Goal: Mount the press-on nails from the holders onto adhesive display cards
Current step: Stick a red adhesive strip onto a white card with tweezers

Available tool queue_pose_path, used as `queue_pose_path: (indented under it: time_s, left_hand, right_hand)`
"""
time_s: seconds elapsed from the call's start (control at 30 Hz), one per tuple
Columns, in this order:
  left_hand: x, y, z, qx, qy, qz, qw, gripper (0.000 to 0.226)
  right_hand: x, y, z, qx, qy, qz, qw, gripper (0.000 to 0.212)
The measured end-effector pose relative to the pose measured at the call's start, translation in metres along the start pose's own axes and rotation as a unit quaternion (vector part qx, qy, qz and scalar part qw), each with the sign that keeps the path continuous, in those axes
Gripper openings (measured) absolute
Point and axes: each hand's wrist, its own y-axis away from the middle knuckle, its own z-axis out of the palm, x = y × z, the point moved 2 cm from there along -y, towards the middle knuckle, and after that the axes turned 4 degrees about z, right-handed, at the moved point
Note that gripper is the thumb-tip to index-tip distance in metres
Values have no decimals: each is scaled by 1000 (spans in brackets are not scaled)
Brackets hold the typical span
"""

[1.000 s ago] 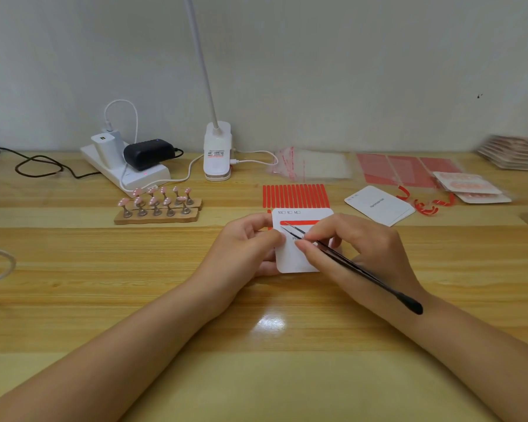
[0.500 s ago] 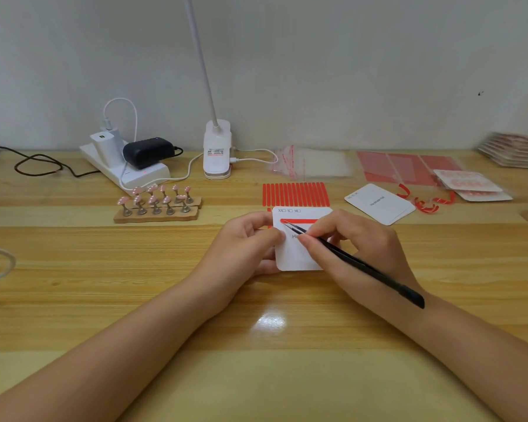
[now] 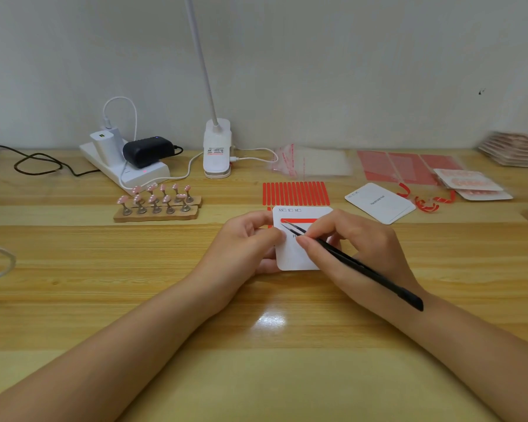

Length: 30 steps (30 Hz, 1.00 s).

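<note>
A white display card (image 3: 290, 254) with a red adhesive strip (image 3: 299, 221) across its upper part lies at the table's middle. My left hand (image 3: 244, 239) pinches the card's left edge. In my right hand (image 3: 357, 245) I grip black tweezers (image 3: 348, 263), whose tips rest on the card just below the strip's left end. Pink press-on nails (image 3: 156, 196) stand on metal holders in two wooden bases (image 3: 156, 214) to the left. A sheet of red adhesive strips (image 3: 295, 193) lies behind the card.
A second white card (image 3: 378, 203) lies to the right, with peeled red backings (image 3: 425, 202) beside it. Further right are finished nail cards (image 3: 473, 185), red sheets (image 3: 406, 167) and clear bags (image 3: 311, 162). A lamp base (image 3: 216, 150) and a power strip (image 3: 125, 169) stand at the back.
The tweezer tips have shifted slightly up toward the red strip; my right hand moved a little with them. My left hand and the card stay put.
</note>
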Motion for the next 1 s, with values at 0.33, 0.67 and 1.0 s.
queue_pose_path:
  time_s: [0.33,0.67,1.0]
  left_hand:
    - [0,0,1,0,-6,1,1000,32]
    - [0,0,0,4,-10,4,1000,31]
    - [-2,0,0,20,-20,6,1000,29]
  right_hand:
    - [0,-1,2,3,15,-3,1000,15]
    - [-2,1,3,15,8,19,1000,9]
    - [-2,0,0,41,-34,40,998,6]
